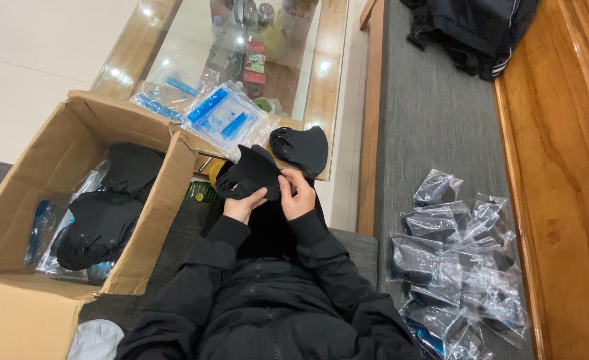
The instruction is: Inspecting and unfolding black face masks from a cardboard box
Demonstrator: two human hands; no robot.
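Note:
A black face mask [250, 175] is held in front of my lap by both hands. My left hand [242, 204] grips its lower left side from below. My right hand [298, 195] pinches its right edge with the fingers. A second black mask [302, 148] lies just beyond, on the edge of the glass-topped table [328, 80]. Both arms wear black sleeves.
An open cardboard box [48, 173] at my left holds black masks and plastic bags. Clear blue-printed bags [222, 119] lie on the table. A pile of bagged black masks [458, 260] sits on the grey bench cushion at right, beside a wooden rail [561, 167]. A black bag [471, 30] lies further along.

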